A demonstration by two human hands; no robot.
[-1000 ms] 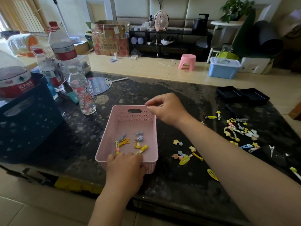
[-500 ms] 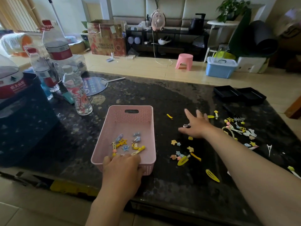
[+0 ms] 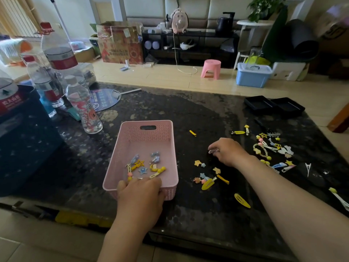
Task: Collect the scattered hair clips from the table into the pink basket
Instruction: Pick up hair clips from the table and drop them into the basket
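Observation:
The pink basket (image 3: 145, 133) sits on the dark table and holds several small clips in blue and yellow. My left hand (image 3: 140, 197) grips its near rim. To the basket's right, my right hand (image 3: 227, 151) hovers just above the table with its fingertips pinched on a small silver hair clip (image 3: 213, 151). More hair clips lie scattered: a cluster of stars and a yellow snap clip (image 3: 207, 183) just below my right hand, a big pile (image 3: 272, 148) farther right, and a lone yellow clip (image 3: 192, 132) behind.
Water bottles (image 3: 85, 108) and a dark blue crate (image 3: 24, 133) crowd the table's left side. Two black trays (image 3: 273, 105) lie at the back right. A round fan (image 3: 103, 100) lies behind the basket. A yellow clip (image 3: 242, 201) rests near the front edge.
My right hand left the basket's far rim, reached right to the table and closed its fingers on a small silver clip. My left hand stayed on the basket's near rim.

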